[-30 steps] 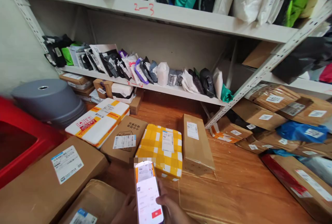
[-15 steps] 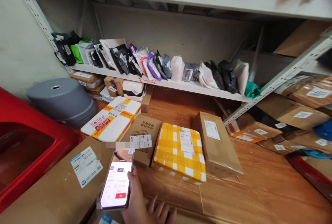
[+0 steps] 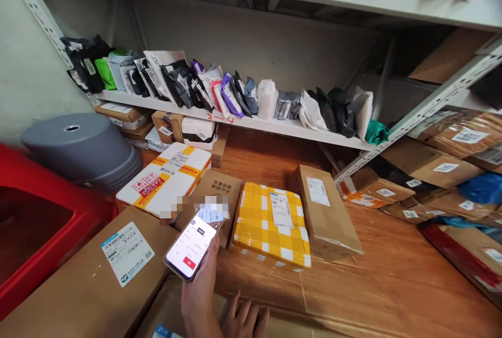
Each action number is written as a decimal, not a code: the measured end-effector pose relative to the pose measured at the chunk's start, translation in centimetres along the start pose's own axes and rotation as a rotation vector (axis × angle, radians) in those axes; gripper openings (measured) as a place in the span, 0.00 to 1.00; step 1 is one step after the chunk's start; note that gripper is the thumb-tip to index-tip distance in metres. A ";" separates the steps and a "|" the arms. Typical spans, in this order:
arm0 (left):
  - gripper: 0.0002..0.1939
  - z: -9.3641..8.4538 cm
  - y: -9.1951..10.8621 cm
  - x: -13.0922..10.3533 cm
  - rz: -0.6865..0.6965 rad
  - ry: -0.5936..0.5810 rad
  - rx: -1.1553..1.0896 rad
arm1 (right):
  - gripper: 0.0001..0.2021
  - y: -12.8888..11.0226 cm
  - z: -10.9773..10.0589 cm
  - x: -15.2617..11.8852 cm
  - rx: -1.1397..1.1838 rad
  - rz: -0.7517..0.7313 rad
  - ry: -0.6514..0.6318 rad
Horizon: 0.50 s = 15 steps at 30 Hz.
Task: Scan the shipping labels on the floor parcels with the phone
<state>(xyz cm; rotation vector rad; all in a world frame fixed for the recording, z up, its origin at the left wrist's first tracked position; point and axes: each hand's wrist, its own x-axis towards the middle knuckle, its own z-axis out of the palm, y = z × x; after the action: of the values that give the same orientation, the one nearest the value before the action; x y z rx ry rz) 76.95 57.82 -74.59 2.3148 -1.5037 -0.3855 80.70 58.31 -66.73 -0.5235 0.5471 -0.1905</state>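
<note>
My right hand (image 3: 201, 288) holds a lit phone (image 3: 192, 244) from its right side. The phone is above the front part of the brown carton with black print (image 3: 217, 186) and partly hides it. My left hand (image 3: 245, 319) lies with its fingers apart on a brown box (image 3: 290, 327) at the bottom edge, just right of my right forearm, which partly hides it. A yellow-and-white checked parcel (image 3: 270, 223) lies ahead of my left hand. A white and yellow box (image 3: 167, 176) lies behind the phone.
On the left are a large labelled carton (image 3: 86, 275), a red plastic object (image 3: 47, 244) and a grey stool (image 3: 78, 144). A long carton (image 3: 325, 207) lies right of centre. Bagged parcels line the low shelf (image 3: 251, 121); stacked boxes (image 3: 435, 165) stand at the right.
The phone has swung to the right and tilted clockwise, with my right hand and forearm turning along. My left hand has barely moved. The view has shifted slightly.
</note>
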 end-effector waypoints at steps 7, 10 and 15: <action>0.21 0.3 0.2 0.5 -0.034 0.033 -0.008 | 0.33 -0.2 -0.3 0.2 0.044 -0.014 0.031; 0.22 -0.8 -2.2 0.7 -0.113 0.074 0.002 | 0.33 -0.4 -0.3 0.2 0.053 -0.024 0.027; 0.33 -1.4 -3.5 1.0 -0.205 0.115 0.000 | 0.32 -0.7 -0.2 0.0 0.077 -0.034 0.008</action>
<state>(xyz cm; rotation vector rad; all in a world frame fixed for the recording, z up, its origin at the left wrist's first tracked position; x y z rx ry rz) 80.84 58.41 -74.89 2.4542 -1.2180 -0.2990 80.58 57.58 -66.50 -0.4574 0.5368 -0.2451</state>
